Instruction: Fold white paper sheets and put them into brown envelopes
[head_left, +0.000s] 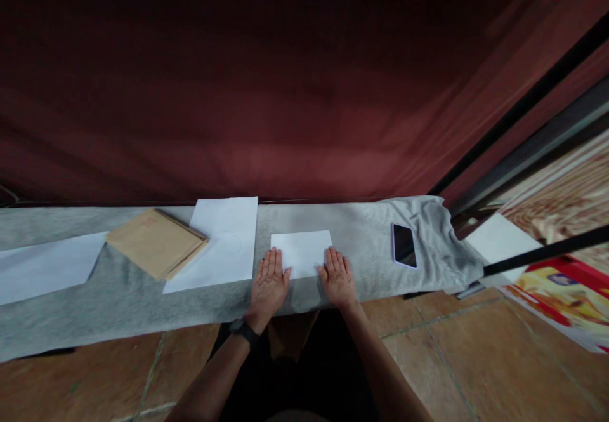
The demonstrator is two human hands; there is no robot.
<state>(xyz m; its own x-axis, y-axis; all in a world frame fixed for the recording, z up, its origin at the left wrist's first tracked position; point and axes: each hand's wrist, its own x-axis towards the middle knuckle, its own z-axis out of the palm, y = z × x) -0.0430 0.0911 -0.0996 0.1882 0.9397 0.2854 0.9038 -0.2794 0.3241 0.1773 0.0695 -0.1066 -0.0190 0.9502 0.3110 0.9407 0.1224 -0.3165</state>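
Note:
A small white sheet of paper (302, 252) lies flat on the grey cloth in front of me; whether it is folded I cannot tell. My left hand (269, 284) rests palm down at its left edge, fingers stretched forward, a dark watch on the wrist. At the right edge of the paper lies my right hand (337, 277), also flat with its fingers out. Both thumbs point inward toward the sheet. Neither hand grips anything.
Left of my hands lie larger white sheets (228, 238), partly under a stack of brown envelopes (155, 244). Another white sheet (47, 263) is farther left. A phone (404, 245) lies right on the grey cloth (371, 225). A dark red curtain (304, 124) hangs behind.

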